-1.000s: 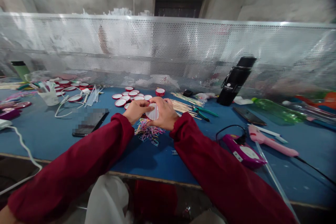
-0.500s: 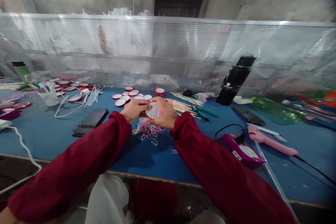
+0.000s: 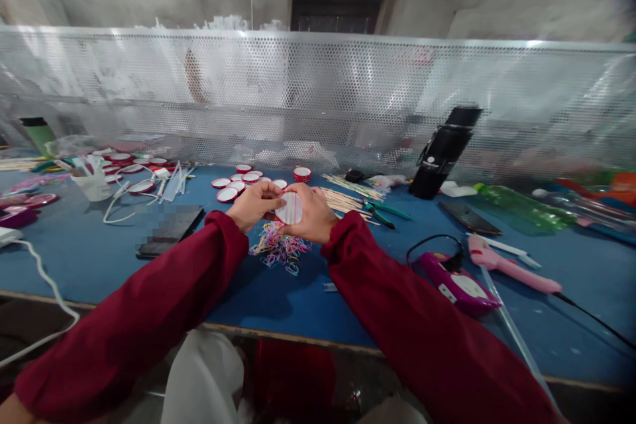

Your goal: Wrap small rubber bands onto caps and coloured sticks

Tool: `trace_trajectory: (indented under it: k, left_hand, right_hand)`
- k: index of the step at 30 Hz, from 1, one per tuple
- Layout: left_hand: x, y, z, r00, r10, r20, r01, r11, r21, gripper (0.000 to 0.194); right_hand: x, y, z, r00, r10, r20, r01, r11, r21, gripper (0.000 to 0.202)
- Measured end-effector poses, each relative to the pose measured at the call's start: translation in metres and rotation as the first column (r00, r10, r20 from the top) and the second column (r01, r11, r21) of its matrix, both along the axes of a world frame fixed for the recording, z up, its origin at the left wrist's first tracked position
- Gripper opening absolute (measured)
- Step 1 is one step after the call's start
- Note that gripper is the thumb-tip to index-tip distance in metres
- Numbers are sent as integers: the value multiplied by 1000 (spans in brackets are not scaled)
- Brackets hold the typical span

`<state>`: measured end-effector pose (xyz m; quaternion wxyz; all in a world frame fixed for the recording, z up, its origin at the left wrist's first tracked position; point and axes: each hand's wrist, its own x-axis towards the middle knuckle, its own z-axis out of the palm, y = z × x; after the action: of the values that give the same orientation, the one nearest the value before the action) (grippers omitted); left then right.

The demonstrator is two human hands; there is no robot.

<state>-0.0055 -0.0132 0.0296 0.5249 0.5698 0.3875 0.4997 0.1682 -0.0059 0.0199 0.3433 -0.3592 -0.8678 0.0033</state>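
Note:
Both hands hold one small round white disc with red lines point(image 3: 289, 209) above the table. My right hand point(image 3: 315, 213) is wrapped round its right side. From the left, my left hand point(image 3: 254, 205) pinches at its edge with thumb and fingers; the fingertips are partly hidden. Just below the hands lies a pile of small colourful rubber bands point(image 3: 281, 246). Behind them, several red-rimmed white discs point(image 3: 227, 194) lie on the table, and a short red-and-white stack point(image 3: 302, 174) stands beside them.
Wooden sticks point(image 3: 342, 200) and green-handled pliers point(image 3: 381, 214) lie right of the hands. A black bottle point(image 3: 440, 159), a purple power strip point(image 3: 460, 283) and a pink glue gun point(image 3: 517, 266) are farther right. A dark tablet point(image 3: 181, 232) lies left. Perforated metal panel point(image 3: 318, 93) closes the back.
Almost nothing differs. Both hands keep hold of the disc in the same place, with only a slight shift of the view.

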Motion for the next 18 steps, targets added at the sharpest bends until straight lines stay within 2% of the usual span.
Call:
trace_trajectory:
  k: [5, 8, 14, 18]
  left_hand:
    - [-1, 2, -3, 1000, -1, 24, 0, 999, 42, 34]
    - [-2, 3, -4, 1000, -10, 29, 8, 998, 62, 34]
    - [-2, 2, -1, 1000, -8, 30, 6, 997, 71, 34]
    - [-2, 0, 3, 995, -8, 104, 3, 999, 49, 37]
  right_hand:
    - [0, -2, 0, 999, 4, -40, -5, 1000, -23, 82]
    - [-1, 0, -3, 992, 38, -122, -43, 998, -40, 85]
    - [-2, 5, -8, 924, 177, -340, -223, 970, -101, 115]
    - [-1, 1, -5, 884, 202, -422, -277, 953, -125, 130]
